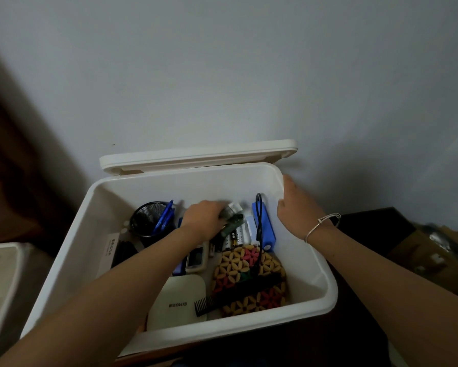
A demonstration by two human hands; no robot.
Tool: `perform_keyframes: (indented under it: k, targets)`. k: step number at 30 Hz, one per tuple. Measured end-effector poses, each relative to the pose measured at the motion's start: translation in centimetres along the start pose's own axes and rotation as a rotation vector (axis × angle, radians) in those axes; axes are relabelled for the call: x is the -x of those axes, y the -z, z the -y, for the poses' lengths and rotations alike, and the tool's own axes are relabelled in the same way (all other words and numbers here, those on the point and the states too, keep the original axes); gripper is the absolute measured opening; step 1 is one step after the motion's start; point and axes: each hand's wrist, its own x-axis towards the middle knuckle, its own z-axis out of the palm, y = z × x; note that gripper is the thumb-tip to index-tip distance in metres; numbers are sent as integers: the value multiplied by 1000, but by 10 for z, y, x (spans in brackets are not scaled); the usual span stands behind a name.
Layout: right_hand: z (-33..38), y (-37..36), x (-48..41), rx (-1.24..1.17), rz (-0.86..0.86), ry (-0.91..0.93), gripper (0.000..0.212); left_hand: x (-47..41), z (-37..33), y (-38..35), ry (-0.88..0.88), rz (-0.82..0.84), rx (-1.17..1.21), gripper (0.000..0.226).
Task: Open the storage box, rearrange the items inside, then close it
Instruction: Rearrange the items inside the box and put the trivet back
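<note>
Nearest in the open storage box (pixel 325 295) is a cream case (pixel 176 295) with a black comb (pixel 205 304) resting on it, and a flowery pouch (pixel 249 276) right beside. Further in are loose batteries (pixel 235 238) and a blue power bank (pixel 268 231), its black cable (pixel 259 221) trailing down over the pouch. The left hand (pixel 205 219) is down in the middle, fingers curled round a small grey object (pixel 229 211) that's too blurry to name. Left of it stands a mesh pen cup (pixel 145 221) with blue pens (pixel 164 221). The right hand (pixel 292 205) pinches the box's far right rim, thumb inside. The lid (pixel 196 154) leans upright against the wall (pixel 222 62).

Worries, I reckon:
- Lifting that object could snag the cable or scatter the batteries.
- A forearm could tip the cup.
- Jolting the box might drop the lid onto both wrists.
</note>
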Motion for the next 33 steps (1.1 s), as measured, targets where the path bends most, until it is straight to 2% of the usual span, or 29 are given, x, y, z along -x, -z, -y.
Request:
perform_keyframes:
  k: [3, 7, 10, 12, 14, 16, 18, 19, 22, 29, 33]
  targets:
    - [0, -1, -1, -3, -9, 9, 46, 11, 0, 25, 134, -5, 287, 19]
    - [3, 3, 1, 68, -15, 6, 49, 42, 10, 52, 290, 53, 908, 5]
    - [18, 10, 7, 279, -206, 126, 47, 67, 22, 61, 345, 142, 1178, 14]
    - [41, 13, 12, 209, -306, 230, 39, 78, 29, 61, 342, 168, 1284, 20]
    - [73, 10, 15, -103, -222, 268, 30, 83, 32, 61, 332, 178, 1352, 22]
    - [101, 2, 15, -336, 15, 230, 26, 83, 33, 61, 318, 173, 1377, 23]
    - [119, -10, 11, -403, 182, 182, 26, 83, 33, 61, 296, 167, 1359, 23]
    - [123, -15, 9, -414, 207, 167, 25, 83, 34, 60, 285, 168, 1336, 22]
    - [124, -28, 2, -485, 192, 116, 18, 82, 37, 59, 275, 178, 1295, 23]
    - [107, -26, -7, -649, 172, 24, 3, 75, 37, 64, 360, 255, 1458, 36]
    - [104, -24, -8, -729, 166, 9, 9, 73, 37, 66, 377, 244, 1516, 34]
